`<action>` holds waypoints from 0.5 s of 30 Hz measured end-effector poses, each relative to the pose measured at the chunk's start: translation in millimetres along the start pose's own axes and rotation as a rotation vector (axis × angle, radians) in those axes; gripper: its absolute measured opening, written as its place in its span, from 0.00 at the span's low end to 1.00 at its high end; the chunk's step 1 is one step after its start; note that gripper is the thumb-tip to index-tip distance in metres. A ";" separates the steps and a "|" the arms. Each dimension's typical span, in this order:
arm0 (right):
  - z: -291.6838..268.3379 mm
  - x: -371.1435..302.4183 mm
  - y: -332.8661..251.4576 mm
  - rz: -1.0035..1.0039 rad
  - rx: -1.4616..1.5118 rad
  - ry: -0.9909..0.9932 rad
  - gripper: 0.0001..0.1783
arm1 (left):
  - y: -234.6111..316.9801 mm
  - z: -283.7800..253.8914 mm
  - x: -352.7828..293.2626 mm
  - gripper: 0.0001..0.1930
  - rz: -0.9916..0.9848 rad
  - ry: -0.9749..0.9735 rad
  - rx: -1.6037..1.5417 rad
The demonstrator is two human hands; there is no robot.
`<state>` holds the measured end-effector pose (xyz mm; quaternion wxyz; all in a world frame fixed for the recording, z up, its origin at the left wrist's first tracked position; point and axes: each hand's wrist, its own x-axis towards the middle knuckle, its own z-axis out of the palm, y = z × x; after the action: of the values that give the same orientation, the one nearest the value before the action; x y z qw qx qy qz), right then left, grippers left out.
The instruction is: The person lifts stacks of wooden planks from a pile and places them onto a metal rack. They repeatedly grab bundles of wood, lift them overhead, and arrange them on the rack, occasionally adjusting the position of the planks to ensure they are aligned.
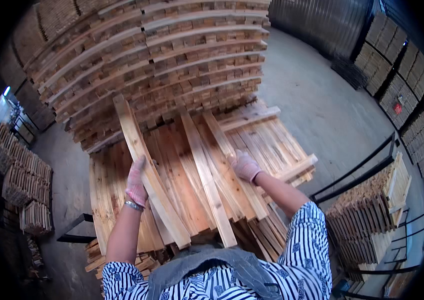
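Observation:
My left hand [137, 182], in a pinkish knit glove, grips the left edge of a long wooden board [148, 172] raised at a slant above the other planks. My right hand [245, 166], gloved the same way, is closed at the edge of another wooden board [218, 132]; its fingertips are partly hidden. Between the two hands a third narrow board [203, 172] lies lengthwise, untouched. Beneath them spreads a layer of planks [109, 190] laid side by side, their near ends uneven and pointing toward me.
A tall stack of lumber [172, 55] rises just beyond the planks. Crosswise strips [292, 169] lie at the right. Bundled slats [367, 215] stand right, near a black metal bar [354, 175]. More piles [24, 185] stand left. Grey floor [317, 95] extends at far right.

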<state>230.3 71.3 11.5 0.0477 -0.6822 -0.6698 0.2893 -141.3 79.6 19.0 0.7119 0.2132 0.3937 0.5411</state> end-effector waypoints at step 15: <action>32.8 29.8 32.9 0.122 -0.168 0.100 0.56 | -14.2 4.4 5.9 0.44 0.123 0.004 0.051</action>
<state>242.5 85.5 -40.4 0.0061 -0.7367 -0.6459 0.1999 -128.6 81.1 9.3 0.6709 0.2537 0.3949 0.5741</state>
